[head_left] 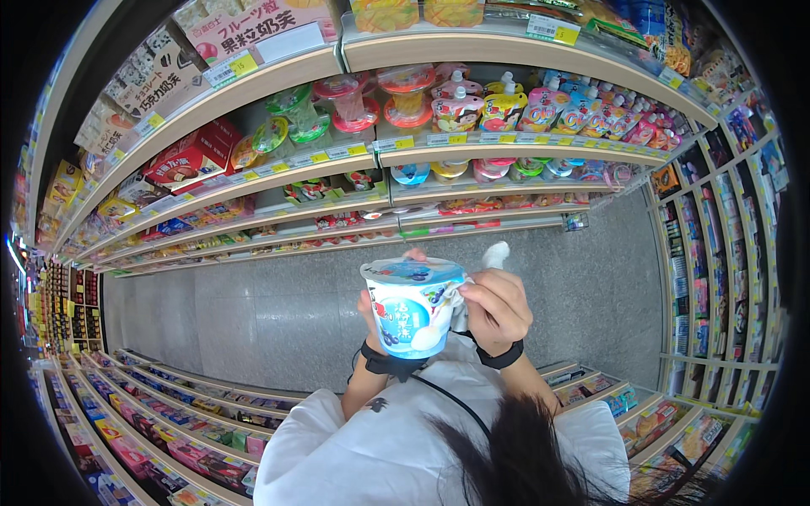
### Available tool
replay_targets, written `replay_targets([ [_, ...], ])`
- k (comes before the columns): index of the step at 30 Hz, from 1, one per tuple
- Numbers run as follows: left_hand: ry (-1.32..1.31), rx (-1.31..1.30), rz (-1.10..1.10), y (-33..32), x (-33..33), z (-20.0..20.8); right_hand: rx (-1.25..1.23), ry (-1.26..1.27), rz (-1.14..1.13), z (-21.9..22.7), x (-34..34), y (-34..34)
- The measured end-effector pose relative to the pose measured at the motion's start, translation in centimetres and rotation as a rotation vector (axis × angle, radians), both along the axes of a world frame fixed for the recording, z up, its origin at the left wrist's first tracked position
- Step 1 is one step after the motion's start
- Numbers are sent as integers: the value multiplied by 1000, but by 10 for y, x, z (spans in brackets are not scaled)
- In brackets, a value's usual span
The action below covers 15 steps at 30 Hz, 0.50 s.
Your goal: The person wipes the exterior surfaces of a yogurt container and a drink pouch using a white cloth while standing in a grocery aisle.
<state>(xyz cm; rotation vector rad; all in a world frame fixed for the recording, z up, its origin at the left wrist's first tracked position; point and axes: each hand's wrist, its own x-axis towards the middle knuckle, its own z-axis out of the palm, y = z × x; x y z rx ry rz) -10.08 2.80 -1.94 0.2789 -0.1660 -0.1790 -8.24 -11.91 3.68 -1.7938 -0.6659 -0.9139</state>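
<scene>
A blue and white jelly cup (413, 316) with a film lid and printed fruit is held up in front of my chest. My left hand (368, 312) wraps round its left and far side, its fingers mostly hidden behind the cup. At the cup's right side, my right hand (498, 310) is closed, thumb and forefinger pinching a crumpled white cloth or tissue (461, 314) against the cup wall. Just beyond the right knuckles a rounded white thing (496, 253) shows; whether it is cloth or a shoe tip I cannot tell. Both wrists wear black bands.
Ahead stands a shelf unit (506, 150) with jelly cups, spouted pouches (460, 110), a red box (194, 156) and price tags. Grey tiled floor (253, 312) runs along the aisle. More stocked shelves (169, 422) lie behind me at left, and racks (709, 270) at right.
</scene>
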Motion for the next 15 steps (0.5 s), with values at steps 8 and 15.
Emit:
replay_targets([
  [8,111,-22,-3,-2,-1,20,38,153,262,-16,-30,5],
  [15,72,-45,-34,-1,-2,20,58,234,230,-10,-10,-3],
])
